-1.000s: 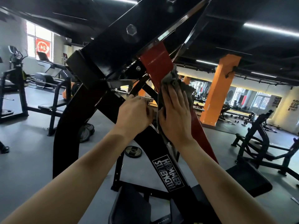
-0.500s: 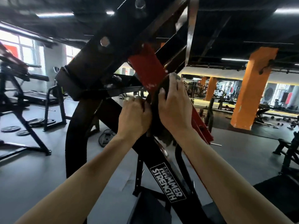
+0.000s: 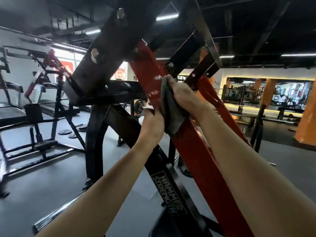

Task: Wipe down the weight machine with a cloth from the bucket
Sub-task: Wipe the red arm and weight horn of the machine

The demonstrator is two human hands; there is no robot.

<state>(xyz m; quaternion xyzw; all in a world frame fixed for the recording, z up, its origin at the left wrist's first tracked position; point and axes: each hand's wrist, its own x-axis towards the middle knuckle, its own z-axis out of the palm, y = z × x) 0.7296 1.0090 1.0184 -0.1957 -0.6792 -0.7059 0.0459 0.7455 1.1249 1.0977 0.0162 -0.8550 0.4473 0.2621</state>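
A black and red weight machine [image 3: 109, 62] fills the middle of the view, with a slanted red arm [image 3: 201, 165] running down to the right and a black beam marked Hammer Strength [image 3: 168, 194] below it. My right hand [image 3: 184, 96] grips a dark grey cloth [image 3: 171, 115] wrapped against the right edge of the red arm. My left hand [image 3: 152, 124] is curled round the left edge of the same arm, just below and left of the cloth. The bucket is out of view.
Another black machine frame [image 3: 39, 147] stands on the left, with weight plates [image 3: 68, 133] lying on the grey floor beside it. An orange pillar [image 3: 306, 120] is at the right edge, and more gym equipment shows in the back right.
My view has swung and moved closer to the machine. My right hand with the cloth has shifted round to the right side of the red arm. My left hand stays on the arm.
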